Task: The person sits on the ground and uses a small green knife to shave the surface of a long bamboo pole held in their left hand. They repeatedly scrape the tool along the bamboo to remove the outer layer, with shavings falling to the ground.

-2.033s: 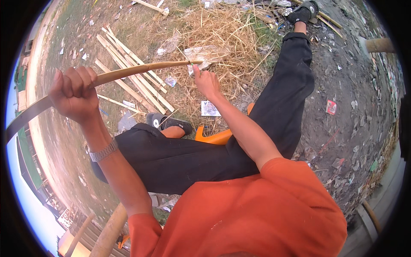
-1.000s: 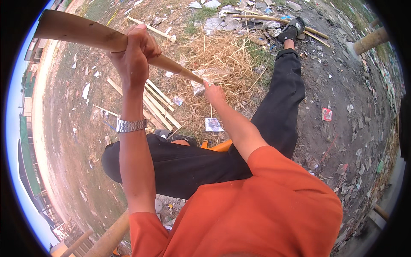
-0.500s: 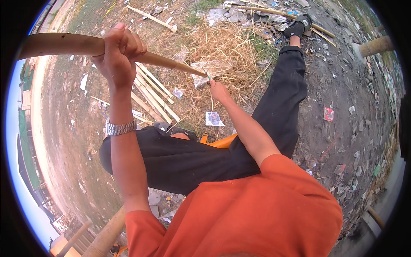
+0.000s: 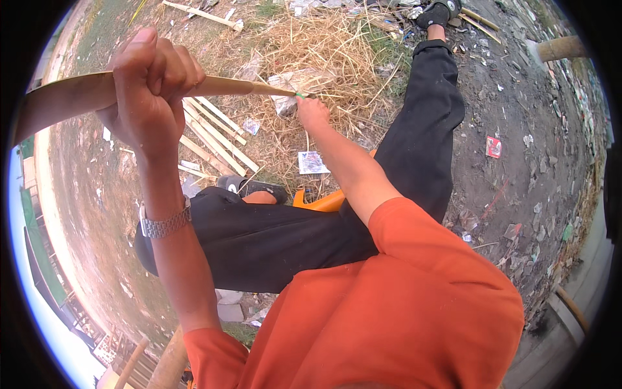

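A long split bamboo strip (image 4: 228, 86) runs from the upper left edge toward the middle, its far end narrowing. My left hand (image 4: 154, 87) is raised, fingers wrapped round the strip's wide part. At its far end is my right hand (image 4: 313, 114), closed, with a small green bit and a thin dark piece showing at the fingertips. What it grips is mostly hidden, and I cannot tell whether it also holds the strip's tip. Behind this hand lies a heap of straw-like shavings (image 4: 324, 48).
Several pale bamboo slats (image 4: 217, 139) lie left of the shavings, with another slat (image 4: 202, 15) farther off. An orange plastic piece (image 4: 327, 202) lies between my spread legs. Bamboo poles (image 4: 561, 48) stand at the right and lower left. Litter and stones dot the ground.
My left hand has moved left and looks larger, the strip with it. The right hand remains at the strip's far end. The whole view has shifted slightly.
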{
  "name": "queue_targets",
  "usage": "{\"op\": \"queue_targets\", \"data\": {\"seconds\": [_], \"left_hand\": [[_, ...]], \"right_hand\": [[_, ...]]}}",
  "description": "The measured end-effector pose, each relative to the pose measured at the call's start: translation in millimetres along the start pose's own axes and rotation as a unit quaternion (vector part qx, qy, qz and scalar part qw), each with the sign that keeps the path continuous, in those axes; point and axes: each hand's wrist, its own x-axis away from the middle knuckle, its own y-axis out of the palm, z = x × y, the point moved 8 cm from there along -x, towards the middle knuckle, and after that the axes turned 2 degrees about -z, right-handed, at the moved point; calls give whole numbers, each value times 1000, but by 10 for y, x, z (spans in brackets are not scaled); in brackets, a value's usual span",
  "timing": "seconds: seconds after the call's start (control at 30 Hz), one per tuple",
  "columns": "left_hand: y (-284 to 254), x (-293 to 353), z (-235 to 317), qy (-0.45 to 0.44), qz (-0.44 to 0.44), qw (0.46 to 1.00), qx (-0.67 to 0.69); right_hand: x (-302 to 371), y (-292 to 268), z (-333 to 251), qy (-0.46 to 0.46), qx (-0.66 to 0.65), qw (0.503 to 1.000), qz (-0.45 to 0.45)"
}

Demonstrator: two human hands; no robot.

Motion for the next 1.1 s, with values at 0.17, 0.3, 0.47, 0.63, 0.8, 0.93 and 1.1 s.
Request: {"op": "queue_targets", "data": {"seconds": [0.17, 0.3, 0.47, 0.63, 0.8, 0.93, 1.1], "left_hand": [[-302, 59, 21, -2, 65, 997, -35], [-614, 60, -25, -7, 93, 995, -19], [-681, 0, -17, -11, 91, 996, -13], [-655, 86, 6, -1, -48, 998, 51], [-714, 119, 51, 22, -43, 996, 70], [-624, 144, 67, 25, -46, 998, 40], [-609, 199, 58, 21, -20, 999, 37]], "right_hand": [[-48, 275, 277, 100, -199, 959, -176], [82, 468, 686, 124, -327, 912, -217], [191, 11, 80, -45, -213, 974, -66], [667, -560, -561, -104, -250, 960, -72], [1354, -1115, -962, -135, -234, 957, -102], [1326, -983, -747, -84, -241, 964, -75], [1403, -1127, -891, -109, -225, 967, -42]]}}
